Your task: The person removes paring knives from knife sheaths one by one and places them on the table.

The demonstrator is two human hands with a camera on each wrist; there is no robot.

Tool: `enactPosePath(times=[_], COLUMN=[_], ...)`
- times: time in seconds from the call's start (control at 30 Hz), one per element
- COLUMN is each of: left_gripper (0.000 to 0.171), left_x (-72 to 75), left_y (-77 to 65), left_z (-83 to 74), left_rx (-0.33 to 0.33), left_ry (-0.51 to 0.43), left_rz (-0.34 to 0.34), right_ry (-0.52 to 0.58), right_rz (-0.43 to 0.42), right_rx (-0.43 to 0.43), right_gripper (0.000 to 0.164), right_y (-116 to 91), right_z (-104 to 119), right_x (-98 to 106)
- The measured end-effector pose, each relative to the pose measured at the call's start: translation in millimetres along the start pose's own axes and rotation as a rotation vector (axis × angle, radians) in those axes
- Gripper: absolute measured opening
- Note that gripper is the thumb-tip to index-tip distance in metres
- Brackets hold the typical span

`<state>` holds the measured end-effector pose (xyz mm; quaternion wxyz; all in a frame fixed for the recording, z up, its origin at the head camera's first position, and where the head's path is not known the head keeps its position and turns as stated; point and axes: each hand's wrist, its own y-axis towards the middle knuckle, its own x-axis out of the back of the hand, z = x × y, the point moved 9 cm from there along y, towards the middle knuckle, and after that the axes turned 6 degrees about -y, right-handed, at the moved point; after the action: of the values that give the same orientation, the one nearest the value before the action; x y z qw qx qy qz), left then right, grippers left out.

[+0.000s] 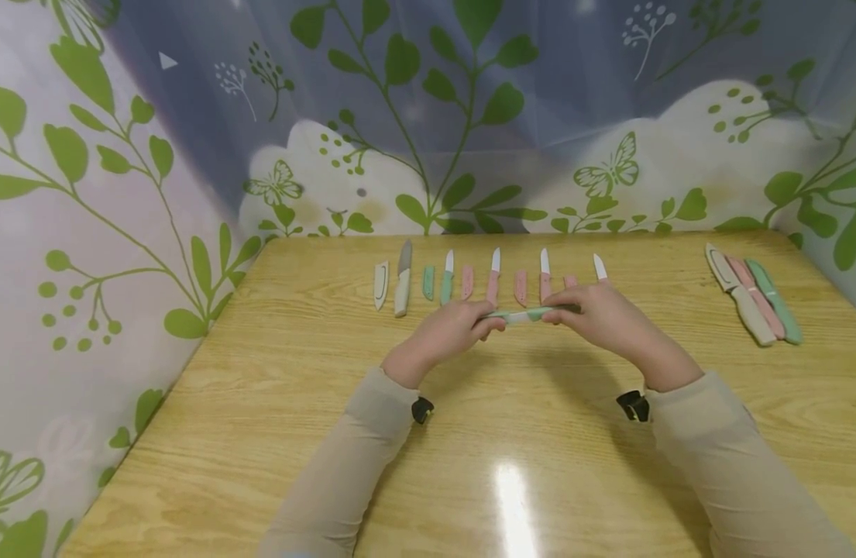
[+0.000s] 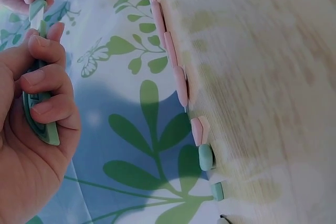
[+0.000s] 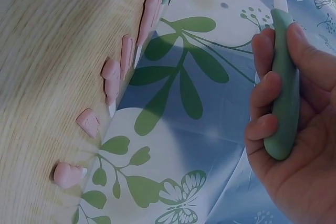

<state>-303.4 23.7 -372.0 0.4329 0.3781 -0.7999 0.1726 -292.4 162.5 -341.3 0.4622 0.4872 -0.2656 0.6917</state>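
Between my hands is a green-handled knife [image 3: 286, 85], held level above the table in the head view. My right hand [image 1: 598, 311] grips its handle, fingers wrapped round it in the right wrist view. A green sheath [image 2: 41, 109] lies in my left hand [image 1: 454, 332], fingers curled over it in the left wrist view. A short stretch of white blade [image 1: 517, 317] shows between sheath and handle; the blade's tip is hidden. Just beyond my hands lies a row of knives and sheaths, among them a pink knife [image 1: 494, 275] and a pink sheath [image 1: 520, 288].
Left in the row are a beige sheath [image 1: 381, 285], a beige knife [image 1: 403, 287], a small green sheath [image 1: 428, 284] and another green knife [image 1: 447, 279]. Sheathed beige, pink and green knives [image 1: 755, 298] lie together at the right. A leaf-patterned cloth [image 1: 414, 155] hangs behind the wooden table [image 1: 260, 434].
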Motion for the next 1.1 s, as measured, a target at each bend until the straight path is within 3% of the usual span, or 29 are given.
enactPosePath(times=[1.1], left_gripper=[0.03], left_x=[0.6], left_y=[-0.4], left_z=[3.2], left_rx=[0.028], left_ry=[-0.005], left_rz=[0.016], right_ry=[0.017], right_rz=[0.014], right_rx=[-0.011], right_gripper=[0.029], right_y=[-0.4], right_z=[-3.5], right_x=[1.6])
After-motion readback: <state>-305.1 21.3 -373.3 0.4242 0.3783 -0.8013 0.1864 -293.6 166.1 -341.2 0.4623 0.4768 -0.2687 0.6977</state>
